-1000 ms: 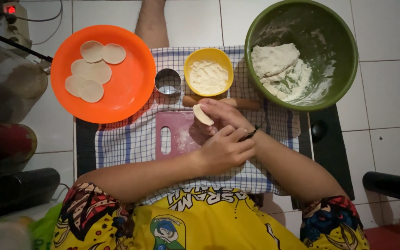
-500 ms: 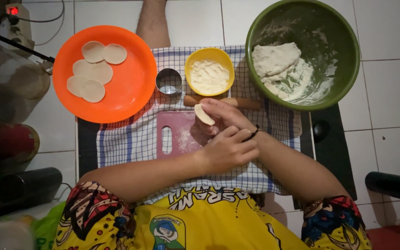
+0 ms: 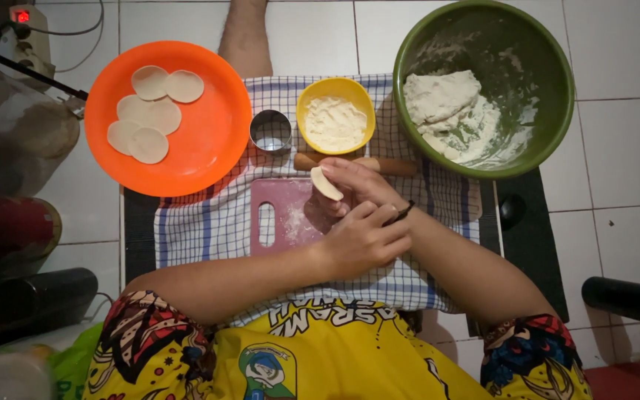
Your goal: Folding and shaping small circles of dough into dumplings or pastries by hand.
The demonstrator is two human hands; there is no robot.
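Five dough rounds [image 3: 150, 111] on orange plate [image 3: 216, 148].

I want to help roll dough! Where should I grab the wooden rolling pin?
Grab the rolling pin by its right end, coming from the right. It lies flat and sideways behind the pink cutting board; the right hand covers its middle, and the yellow bowl crowds its left end.

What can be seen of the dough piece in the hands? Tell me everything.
The dough piece is a small, pale, thin oval, soft-looking and slightly curved. The right hand pinches it at one edge, the left hand close below. It is held above the pink cutting board, just below the wooden rolling pin.
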